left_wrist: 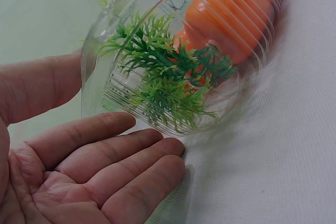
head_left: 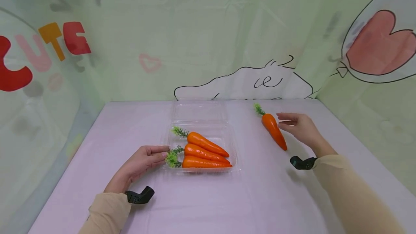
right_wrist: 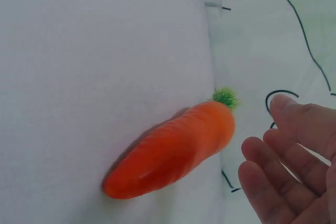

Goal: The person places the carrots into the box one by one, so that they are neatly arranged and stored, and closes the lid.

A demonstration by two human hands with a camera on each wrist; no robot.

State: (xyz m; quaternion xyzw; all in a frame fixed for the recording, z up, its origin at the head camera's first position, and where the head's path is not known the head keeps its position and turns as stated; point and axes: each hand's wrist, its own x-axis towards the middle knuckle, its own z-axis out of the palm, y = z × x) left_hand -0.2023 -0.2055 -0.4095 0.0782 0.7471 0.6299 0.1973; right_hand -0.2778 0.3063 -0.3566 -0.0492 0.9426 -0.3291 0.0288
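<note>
A clear plastic box (head_left: 234, 147) with its lid (head_left: 199, 112) folded back lies on the table. Inside lie three orange carrots (head_left: 206, 151) with green tops, their tips pointing right. At the box's left edge is my left hand (head_left: 143, 161); in the left wrist view its fingers (left_wrist: 118, 161) are extended along the ribbed wall, the thumb right at the rim. Another carrot (head_left: 273, 129) rests on the table to the right of the box, leafy end away from me. Beside it, my right hand (head_left: 300, 129) holds nothing, fingers (right_wrist: 273, 192) apart from the carrot in the right wrist view.
A pale cloth covers the table (head_left: 208, 201). Printed fabric walls (head_left: 195, 28) stand behind it and at both sides. Each wrist carries a black device (head_left: 140, 195), and the sleeves are beige.
</note>
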